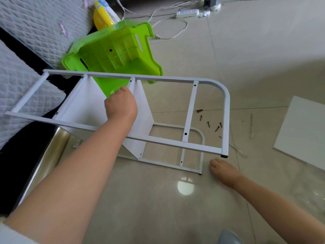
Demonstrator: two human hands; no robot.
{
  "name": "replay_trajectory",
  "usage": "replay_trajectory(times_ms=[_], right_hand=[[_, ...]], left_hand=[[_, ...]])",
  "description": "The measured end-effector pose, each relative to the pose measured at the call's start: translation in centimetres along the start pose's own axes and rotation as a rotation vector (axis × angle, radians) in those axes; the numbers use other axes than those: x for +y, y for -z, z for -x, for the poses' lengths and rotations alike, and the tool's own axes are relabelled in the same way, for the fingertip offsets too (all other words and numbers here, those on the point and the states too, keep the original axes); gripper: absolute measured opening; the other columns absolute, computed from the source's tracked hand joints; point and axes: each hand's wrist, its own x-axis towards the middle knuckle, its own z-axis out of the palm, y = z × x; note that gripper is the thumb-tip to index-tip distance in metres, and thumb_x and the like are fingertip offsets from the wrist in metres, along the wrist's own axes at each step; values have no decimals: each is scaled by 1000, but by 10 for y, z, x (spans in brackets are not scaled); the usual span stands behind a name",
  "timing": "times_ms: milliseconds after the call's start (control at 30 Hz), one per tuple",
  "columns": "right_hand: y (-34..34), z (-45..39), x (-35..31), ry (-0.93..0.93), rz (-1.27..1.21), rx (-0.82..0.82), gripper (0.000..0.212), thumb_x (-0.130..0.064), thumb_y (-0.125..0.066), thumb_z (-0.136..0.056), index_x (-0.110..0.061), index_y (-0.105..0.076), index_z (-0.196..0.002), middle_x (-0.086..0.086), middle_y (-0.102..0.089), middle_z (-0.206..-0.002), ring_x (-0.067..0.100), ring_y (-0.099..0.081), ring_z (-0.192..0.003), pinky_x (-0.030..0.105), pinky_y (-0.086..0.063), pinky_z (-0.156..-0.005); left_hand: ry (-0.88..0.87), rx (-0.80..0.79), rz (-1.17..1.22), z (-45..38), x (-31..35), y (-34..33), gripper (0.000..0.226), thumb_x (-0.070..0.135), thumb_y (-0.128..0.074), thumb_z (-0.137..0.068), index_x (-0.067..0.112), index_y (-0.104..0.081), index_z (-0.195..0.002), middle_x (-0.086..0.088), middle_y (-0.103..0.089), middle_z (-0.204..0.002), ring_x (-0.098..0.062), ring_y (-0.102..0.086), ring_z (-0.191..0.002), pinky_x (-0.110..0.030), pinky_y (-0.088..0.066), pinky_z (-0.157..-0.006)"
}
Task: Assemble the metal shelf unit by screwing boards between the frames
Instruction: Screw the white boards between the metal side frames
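Gripping board [140, 110] w/ left hand [121, 105], right hand [224, 170] on floor [149, 208]

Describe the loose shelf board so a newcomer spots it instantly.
Start at the white metal frame standing on the tiled floor. Pass right over the scattered dark screws. The loose board lies flat near the picture's right edge; the other board stands fixed between the frames.

White frame [226, 110] and boards [140, 110] — lime-green stool [114, 50], dark screws [208, 123], grey quilted diamond-stitched cover [40, 22].

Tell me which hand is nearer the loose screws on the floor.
Right. The right hand is low over the floor just below the screws; the left hand is on the board, farther left.
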Motion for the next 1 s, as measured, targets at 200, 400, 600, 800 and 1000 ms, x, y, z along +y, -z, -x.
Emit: replay_trajectory(times_ms=[200, 400, 600, 800, 1000], right_hand=[[35, -14, 32, -338, -63, 34, 27, -10, -37, -96, -1, -47, -119, 14, -47, -126, 31, -48, -112, 32, -39, -88], [56, -16, 47, -222, 87, 132, 27, 6, -47, -84, 6, -60, -107, 17, -53, -122, 31, -47, -118, 37, -49, -85], [172, -20, 20, -330, -318, 640, 22, 0, -47, -89, 5, -65, -102, 20, -66, -99, 34, -60, -90, 26, -36, -72], [273, -37, -56, -73, -350, 470, 26, -5, -45, -91, -3, -62, -110, 13, -66, -106, 25, -59, -90, 21, -42, -74], [291, -73, -137, 187, -1, 178, 41, -18, -51, -92, -13, -46, -132, 11, -54, -127, 24, -52, -112, 27, -37, -90]], left_hand=[[5, -9, -27, 1, 0, 1, 31, -1, -37, -93, -7, -38, -123, -23, -52, -123, -38, -52, -113, -41, -42, -86], [-1, -19, -34, 0, -2, 1, 30, -2, -39, -92, -7, -39, -121, -23, -53, -122, -38, -53, -112, -41, -43, -86], [-56, -63, -44, 0, -11, 11, 29, -2, -36, -93, -7, -40, -121, -21, -54, -123, -36, -54, -113, -40, -45, -85], [-199, -62, -140, 9, -32, 9, 26, 9, -37, -98, -3, -39, -120, -16, -54, -122, -31, -55, -111, -36, -46, -84], [-315, -65, -151, 23, -64, 2, 22, 6, -33, -97, 3, -41, -117, -15, -54, -120, -30, -54, -111, -38, -43, -83]])
